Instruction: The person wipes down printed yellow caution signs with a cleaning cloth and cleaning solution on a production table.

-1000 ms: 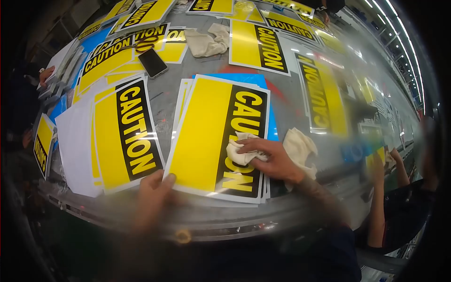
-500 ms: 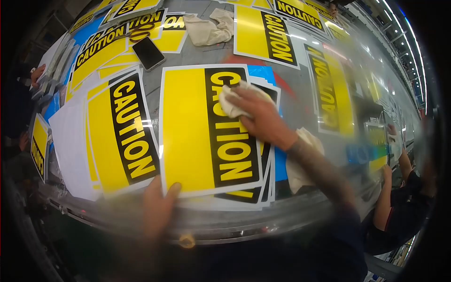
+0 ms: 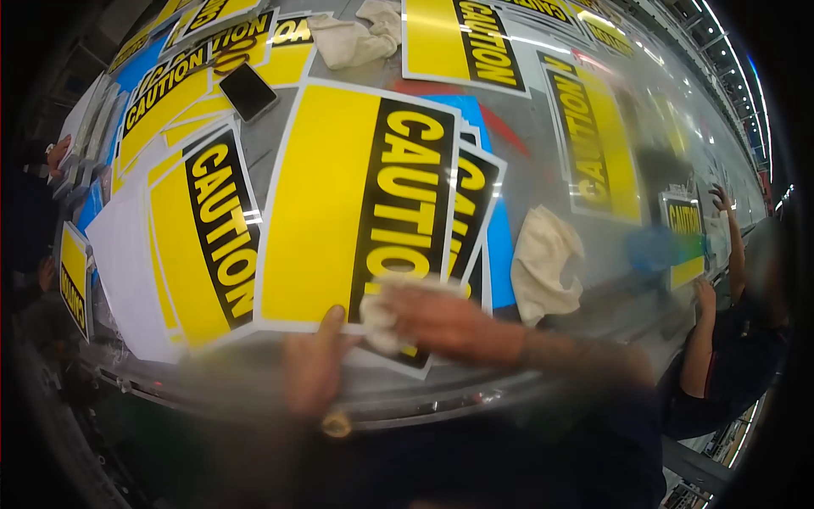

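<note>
A yellow and black caution sign (image 3: 326,187) lies tilted on top of a stack of similar signs (image 3: 475,199). My left hand (image 3: 315,365) grips its near edge, thumb on the face and fingers beneath. My right hand (image 3: 441,321), blurred by motion, is closed on a white cloth (image 3: 381,318) and presses it to the lettering near the sign's lower right corner. Left of it rests another pile of caution signs (image 3: 174,254) with white sheets. A second cloth (image 3: 544,263) lies crumpled to the right of the stack.
A black phone (image 3: 248,92), scissors (image 3: 233,55) and a crumpled cloth (image 3: 348,41) lie farther back among more signs. At the right, a co-worker's arms (image 3: 702,339) reach to a small caution sign (image 3: 683,233). Another person's hand (image 3: 58,154) shows at the far left.
My right hand has wiped the cloth down from the upper lettering to the lower corner. The sign has turned slightly and shifted left, its lower edge held by my left hand.
</note>
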The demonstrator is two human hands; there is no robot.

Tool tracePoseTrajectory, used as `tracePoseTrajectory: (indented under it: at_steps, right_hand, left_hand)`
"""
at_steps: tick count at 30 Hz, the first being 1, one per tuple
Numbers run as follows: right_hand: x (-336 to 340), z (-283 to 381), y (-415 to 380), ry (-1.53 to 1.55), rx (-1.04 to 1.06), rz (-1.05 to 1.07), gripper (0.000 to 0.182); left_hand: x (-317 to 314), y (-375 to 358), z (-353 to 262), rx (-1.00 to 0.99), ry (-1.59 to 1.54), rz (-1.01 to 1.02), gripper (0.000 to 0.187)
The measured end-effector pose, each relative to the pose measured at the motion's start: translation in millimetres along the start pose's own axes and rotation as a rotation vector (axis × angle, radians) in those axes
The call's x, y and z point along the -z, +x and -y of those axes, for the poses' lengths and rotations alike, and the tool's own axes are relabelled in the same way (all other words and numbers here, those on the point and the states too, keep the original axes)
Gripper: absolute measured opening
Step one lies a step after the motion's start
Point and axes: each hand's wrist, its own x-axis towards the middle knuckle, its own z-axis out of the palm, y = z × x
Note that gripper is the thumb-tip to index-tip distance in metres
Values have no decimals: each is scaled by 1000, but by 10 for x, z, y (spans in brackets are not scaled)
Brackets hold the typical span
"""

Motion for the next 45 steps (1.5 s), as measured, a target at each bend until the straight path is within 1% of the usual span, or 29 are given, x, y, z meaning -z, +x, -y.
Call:
tracePoseTrajectory:
  at_steps: [2, 3, 6, 7, 8, 10, 13, 14, 15, 16, 17, 20, 21, 22, 24, 25, 26, 28, 30, 31, 32, 34, 35, 36, 38, 39, 42, 44, 45]
  right_hand:
    - [269, -189, -62, -150, -261, -70, 42]
    - [352, -140, -38, -172, -286, -51, 44]
    - [136, 183, -215, -6, -41, 146, 50]
    - [199, 35, -217, -61, -11, 96, 48]
    - [328, -78, -243, -133, -128, 66, 41]
    - [346, -144, -206, -144, -216, 12, 40]
    - [159, 14, -6, -34, 142, 76, 37]
    - [257, -275, 50, -75, 84, 79, 37]
    - [269, -678, 120, -123, -75, -57, 36]
    - [515, -1100, 265, -255, -184, -40, 38]
    - [754, -1427, 485, -250, -472, -114, 39]
    - [562, -1571, 542, -230, -240, -137, 39]
    - [279, -1368, 529, -224, -107, -33, 42]
    - [330, -978, 586, -86, 49, 18, 47]
    - [349, -1291, 521, -215, -3, 20, 48]
    - [587, -1475, 601, -150, -255, -57, 50]
    - [857, -1733, 564, -276, -421, -114, 54]
    - [949, -2017, 529, -146, -469, -227, 50]
    - [526, -1485, 336, -260, -169, -58, 51]
    - [546, -1267, 357, -185, -141, -29, 51]
    - [591, -1139, 371, -109, -119, -6, 52]
    - [882, -1609, 219, -247, -344, -180, 52]
    - [1108, -1796, 214, -376, -378, -190, 51]
    - [1135, -1855, 186, -305, -410, -223, 46]
    - [795, -1470, 191, -198, -348, -178, 38]
    - [734, -1120, 359, -200, -138, -130, 35]
    - [846, -1512, 275, -309, -108, -111, 35]
    - [1305, -2075, 204, -381, -480, -298, 34]
    - [1507, -2112, 231, -329, -517, -466, 35]
  left_hand:
    - [-94, -7, -58, 74, -164, -45, 42]
    - [-113, -24, -36, 84, -144, -96, 43]
    - [-127, -12, -16, 78, -90, -159, 42]
    - [-122, -12, -9, 78, -70, -162, 41]
    - [-104, -25, -5, 81, -69, -141, 41]
    - [-106, -21, -13, 74, -84, -93, 41]
    - [-119, -12, -13, 69, -44, -150, 46]
    - [-151, -32, -39, 64, -48, -155, 46]
    - [-132, -30, -46, 75, -58, -118, 47]
    - [-97, -4, -56, 83, -71, -81, 48]
    - [-73, 5, -47, 93, -90, -50, 49]
    - [35, 42, 54, 39, 27, -37, 52]
    - [56, 42, 54, 59, 10, -16, 53]
    - [68, 44, 41, 98, -43, -4, 54]
    - [89, 27, -3, 249, -247, -8, 55]
    - [85, 18, 5, 243, -278, -21, 54]
    - [75, 18, 12, 254, -276, -37, 54]
    - [88, 26, 16, 270, -264, -68, 53]
    - [148, 36, 57, 284, -245, -68, 53]
    - [189, 24, 89, 288, -233, -61, 53]
    - [198, 18, 70, 279, -183, -38, 53]
    - [173, -24, -19, 252, -61, 2, 52]
    - [177, -32, -26, 233, -17, 19, 52]
    - [179, -39, -36, 214, 28, 34, 51]
    - [212, -9, 31, 177, 32, 38, 50]
    - [205, -6, 42, 165, 32, 36, 50]
    - [214, -28, 48, 162, 52, 34, 51]
    - [135, -75, -35, 193, 44, -3, 52]
    - [134, -81, -40, 198, 43, -6, 52]
